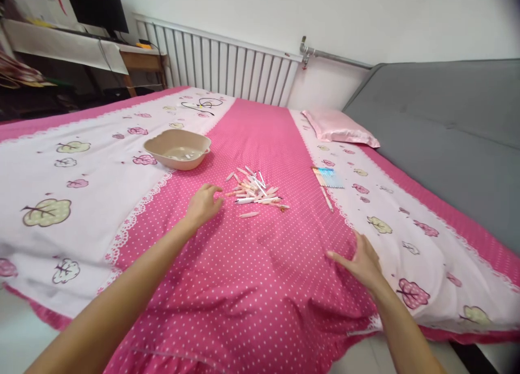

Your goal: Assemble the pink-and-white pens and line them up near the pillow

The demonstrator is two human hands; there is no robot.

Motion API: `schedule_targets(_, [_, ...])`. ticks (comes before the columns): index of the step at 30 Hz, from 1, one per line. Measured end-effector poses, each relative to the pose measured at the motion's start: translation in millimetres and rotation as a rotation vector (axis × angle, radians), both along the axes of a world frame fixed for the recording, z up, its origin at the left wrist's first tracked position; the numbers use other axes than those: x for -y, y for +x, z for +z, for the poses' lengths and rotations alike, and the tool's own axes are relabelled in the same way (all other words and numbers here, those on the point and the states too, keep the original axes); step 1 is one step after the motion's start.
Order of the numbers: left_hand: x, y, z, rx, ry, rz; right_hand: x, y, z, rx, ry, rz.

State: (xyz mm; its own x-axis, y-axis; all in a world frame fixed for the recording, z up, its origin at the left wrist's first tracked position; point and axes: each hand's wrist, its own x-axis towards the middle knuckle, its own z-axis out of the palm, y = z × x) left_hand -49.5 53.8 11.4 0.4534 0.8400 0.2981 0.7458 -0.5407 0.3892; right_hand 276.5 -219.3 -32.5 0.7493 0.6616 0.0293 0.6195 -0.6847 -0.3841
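On the pink dotted bedspread (pixel 260 276) lies a loose pile of slim pens (pixel 255 187), mostly white and pale pink. My left hand (pixel 204 206) hovers just left of the pile, its fingers parted and nothing visible in them. One pale pink pen (pixel 249 214) rests apart on the near side. To the right, my right hand (pixel 361 260) is open over the bed, thumb away from the fingers. Beyond it sits a neat row of blue-toned pens (pixel 329 177), with a single pink pen (pixel 326 199) lying just below.
A beige plastic basin (pixel 179 149) with a few small pale items inside stands behind my left hand. Farther back are a black cable (pixel 203 105), a pink pillow (pixel 341 128) and a white radiator (pixel 219 59). A grey padded panel (pixel 447 114) borders the right.
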Motion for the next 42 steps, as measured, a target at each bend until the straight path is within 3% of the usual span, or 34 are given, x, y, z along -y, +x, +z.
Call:
schedule_targets(4, [-23,11,-28.9,0.006,0.019,0.098,-68,-37,38.6,-0.097,0.144,0.277])
schedule_targets(7, [-28,15,-45.2,0.036,0.049,0.159,-124,-53,52.6,-0.114,0.176,0.402])
schedule_targets(9, [-28,14,-50.1,0.058,0.065,0.182,-159,-57,54.9,-0.120,0.204,0.471])
schedule_targets(13, [-33,13,-49.6,0.076,0.086,0.208,-223,-62,50.7,-0.167,0.077,0.526])
schedule_targets(17, [-46,16,-47.9,0.070,0.105,0.263,-266,-73,41.3,-0.109,0.023,0.520])
schedule_targets(20, [-58,21,-48.6,0.060,0.112,0.322,-276,-80,31.6,-0.078,0.037,0.495])
schedule_targets(26, [-89,47,-50.0,0.040,0.098,0.438,-271,-77,21.0,-0.011,0.020,0.534])
schedule_targets(30, [-105,70,-49.7,0.011,0.046,0.423,-270,-69,21.7,-0.042,0.014,0.565])
schedule_targets(37, [-105,80,-50.4,-0.092,-0.034,0.307,-272,-60,21.6,-0.082,0.046,0.586])
schedule_targets(42, [-101,77,-54.1,-0.051,-0.009,0.290,-272,-59,21.6,-0.130,0.073,0.586])
